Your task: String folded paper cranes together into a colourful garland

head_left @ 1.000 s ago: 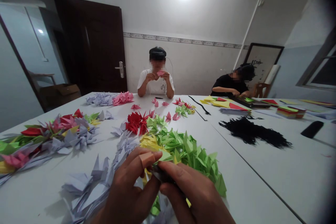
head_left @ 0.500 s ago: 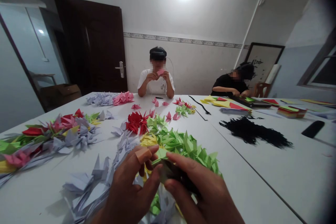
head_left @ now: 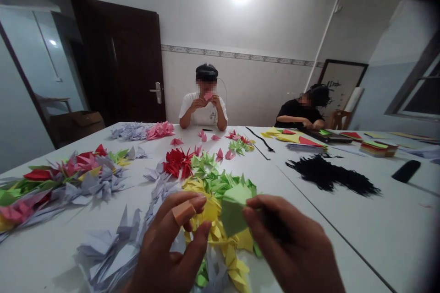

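A folded piece of light green origami paper (head_left: 234, 210) is pinched between the thumb and forefinger of my right hand (head_left: 292, 238). My left hand (head_left: 173, 240), a tan bandage (head_left: 184, 213) around one finger, is just left of the paper with thumb and fingertips apart and nothing between them. Beneath and behind both hands lie yellow paper cranes (head_left: 220, 233) and green paper cranes (head_left: 223, 179). White folded paper pieces (head_left: 120, 252) spread beside my left hand.
Mixed-colour paper cranes (head_left: 79, 169) lie on the left of the white table (head_left: 330, 238). Red cranes (head_left: 178, 163) sit mid-table, black strings (head_left: 330, 171) to the right. Across the table, one person (head_left: 203, 105) holds pink paper; another person (head_left: 302, 112) bends over a dark board (head_left: 325, 136).
My right hand has moved right with the green paper, which now shows a broad face. My left hand is apart from it, where before both hands were on it.
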The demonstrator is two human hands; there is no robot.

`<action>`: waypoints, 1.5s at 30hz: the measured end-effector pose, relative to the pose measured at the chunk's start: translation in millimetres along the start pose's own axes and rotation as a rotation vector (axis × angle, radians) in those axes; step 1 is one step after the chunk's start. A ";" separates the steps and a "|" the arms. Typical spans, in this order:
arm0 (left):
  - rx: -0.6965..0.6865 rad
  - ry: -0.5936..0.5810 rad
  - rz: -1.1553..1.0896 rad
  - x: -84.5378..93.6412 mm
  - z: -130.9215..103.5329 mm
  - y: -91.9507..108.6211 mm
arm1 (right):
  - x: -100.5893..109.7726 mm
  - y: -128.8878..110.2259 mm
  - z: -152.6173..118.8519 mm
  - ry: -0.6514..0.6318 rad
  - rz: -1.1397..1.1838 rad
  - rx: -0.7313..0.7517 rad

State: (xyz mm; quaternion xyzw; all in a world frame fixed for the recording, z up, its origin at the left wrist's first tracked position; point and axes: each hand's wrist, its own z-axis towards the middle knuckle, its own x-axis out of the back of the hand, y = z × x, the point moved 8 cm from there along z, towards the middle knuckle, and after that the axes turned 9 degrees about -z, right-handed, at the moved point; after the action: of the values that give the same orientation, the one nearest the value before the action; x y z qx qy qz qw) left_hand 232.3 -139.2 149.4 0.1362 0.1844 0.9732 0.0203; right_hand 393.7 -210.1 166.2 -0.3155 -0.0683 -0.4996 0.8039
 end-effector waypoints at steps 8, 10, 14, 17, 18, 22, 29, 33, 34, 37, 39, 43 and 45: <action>-0.033 -0.023 0.018 0.9 1.7 2.2 | 42.0 37.3 -1.1 0.378 -0.117 -0.181; -0.026 -0.020 0.010 0.8 1.5 1.3 | 38.4 54.0 3.3 0.368 -0.119 -0.237; -0.032 -0.019 0.000 0.9 1.2 2.7 | 23.1 84.6 14.8 0.242 -0.116 -0.331; -0.025 -0.026 0.007 0.3 1.1 3.5 | 23.7 86.2 16.4 0.256 -0.108 -0.330; -0.019 -0.027 0.008 0.1 1.1 3.3 | 24.3 83.8 16.1 0.259 -0.097 -0.325; -0.023 -0.023 0.001 -0.6 1.6 3.8 | 26.2 72.1 13.8 0.264 -0.057 -0.294; -0.039 -0.026 -0.020 -0.5 2.1 5.6 | 28.1 59.6 12.8 0.230 -0.075 -0.248; -0.039 -0.044 -0.026 -1.9 1.3 6.2 | 30.8 55.2 11.1 0.236 -0.074 -0.240; -0.033 -0.052 -0.026 -2.6 1.1 5.6 | 31.6 54.7 10.4 0.241 -0.074 -0.240; -0.029 -0.064 -0.025 -4.3 0.8 4.9 | 35.7 53.6 7.7 0.267 -0.063 -0.249; -0.030 -0.070 -0.013 -5.4 0.5 4.8 | 39.7 51.8 6.2 0.285 -0.072 -0.260; -0.031 -0.070 0.000 -7.2 0.1 5.4 | 47.8 44.7 4.5 0.315 -0.118 -0.256; -0.035 -0.076 0.000 -8.2 0.5 6.3 | 49.8 42.5 3.4 0.320 -0.124 -0.246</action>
State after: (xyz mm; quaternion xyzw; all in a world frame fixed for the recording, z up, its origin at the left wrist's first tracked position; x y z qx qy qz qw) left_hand 240.4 -145.7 150.0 0.1725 0.1665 0.9704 0.0298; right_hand 454.8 -233.1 171.4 -0.3229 0.1024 -0.5965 0.7276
